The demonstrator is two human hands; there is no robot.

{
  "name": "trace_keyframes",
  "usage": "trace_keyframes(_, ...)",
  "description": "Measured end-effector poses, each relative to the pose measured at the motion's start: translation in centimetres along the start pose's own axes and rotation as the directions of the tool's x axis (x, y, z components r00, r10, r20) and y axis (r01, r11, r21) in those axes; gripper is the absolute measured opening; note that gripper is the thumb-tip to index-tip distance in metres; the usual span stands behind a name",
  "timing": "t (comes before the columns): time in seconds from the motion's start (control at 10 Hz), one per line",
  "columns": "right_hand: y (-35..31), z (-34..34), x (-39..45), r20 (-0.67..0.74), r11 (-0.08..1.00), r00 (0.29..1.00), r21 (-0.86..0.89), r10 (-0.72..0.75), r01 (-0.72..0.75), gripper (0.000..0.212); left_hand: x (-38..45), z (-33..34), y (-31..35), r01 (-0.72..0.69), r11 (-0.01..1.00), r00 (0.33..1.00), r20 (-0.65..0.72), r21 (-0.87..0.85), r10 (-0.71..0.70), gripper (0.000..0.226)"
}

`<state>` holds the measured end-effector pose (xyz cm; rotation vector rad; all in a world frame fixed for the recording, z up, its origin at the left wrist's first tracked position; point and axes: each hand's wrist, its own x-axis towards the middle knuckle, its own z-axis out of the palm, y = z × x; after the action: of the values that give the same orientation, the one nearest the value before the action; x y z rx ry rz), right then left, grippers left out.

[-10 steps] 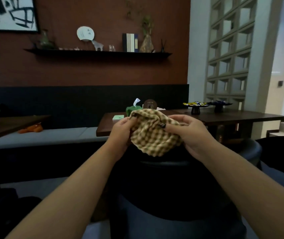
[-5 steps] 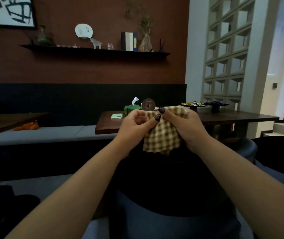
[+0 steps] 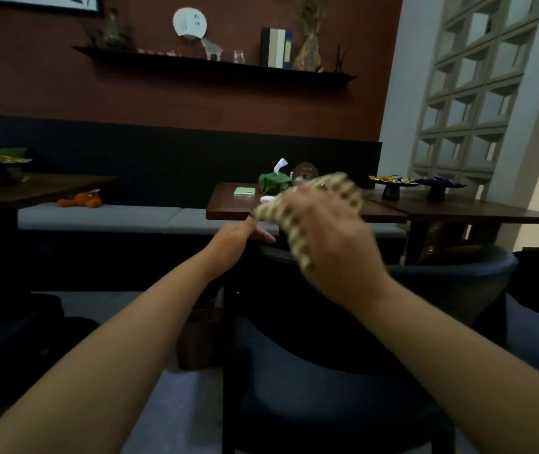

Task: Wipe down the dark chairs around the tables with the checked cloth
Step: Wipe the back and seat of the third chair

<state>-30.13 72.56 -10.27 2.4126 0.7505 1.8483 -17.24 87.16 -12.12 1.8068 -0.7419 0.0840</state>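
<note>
Both hands have parted since half a second ago, when they pinched the cloth together in front of the chest. Now the left hand has let go and dropped to the upper edge of the dark chair straight ahead, fingers fairly straight and holding nothing; whether it presses on the backrest or only hovers at it cannot be told in the dim light. Just to its right and a little higher, the right hand alone carries the checked cloth, its grip curled round the bunched fabric, though motion blur hides how the fingers lie. The cloth trails up and away from that grip toward the table, with a loose end hanging down on the palm side, so the cloth sits above the curved backrest rim and apart from it. The coming move seems to turn on this: the rim runs left to right beneath the right hand, which is the nearer hand to bring the cloth down onto it. A second dark chair stands further right. Writing on the white fan on the shelf is too small to read.
</note>
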Motion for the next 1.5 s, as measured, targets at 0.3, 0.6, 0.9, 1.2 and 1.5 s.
trace_keyframes(0.3,-2.1,3.3,-5.1,0.548,0.816,0.822,-0.397,-0.156,0.42,0.088,1.0,1.3,-3.7,0.114,0.963,0.992,-0.028,-0.245,-0.125,0.033)
trace_keyframes(0.6,-2.7,6.1,-3.1,0.502,0.739,0.854,-0.521,-0.14,0.427,0.049,1.3,1.5,-5.6,-0.086,0.988,0.99,-0.126,-0.132,0.069,0.032)
trace_keyframes(0.9,-2.0,6.8,-4.1,0.413,0.703,0.834,-0.464,-0.366,0.538,0.043,0.9,2.4,-6.2,-0.138,0.946,0.981,-0.175,-0.293,0.088,0.034)
trace_keyframes(1.2,-2.3,8.3,-10.6,0.641,0.639,0.637,-0.284,-0.427,0.714,0.048,0.8,1.4,-5.3,-0.038,0.953,0.999,-0.038,-0.301,0.028,0.038)
trace_keyframes(1.5,-3.8,10.0,-10.9,0.687,0.711,0.638,-0.251,-0.347,0.657,0.038,1.1,-0.8,-4.7,0.151,0.942,0.978,0.183,-0.3,-0.098,0.025)
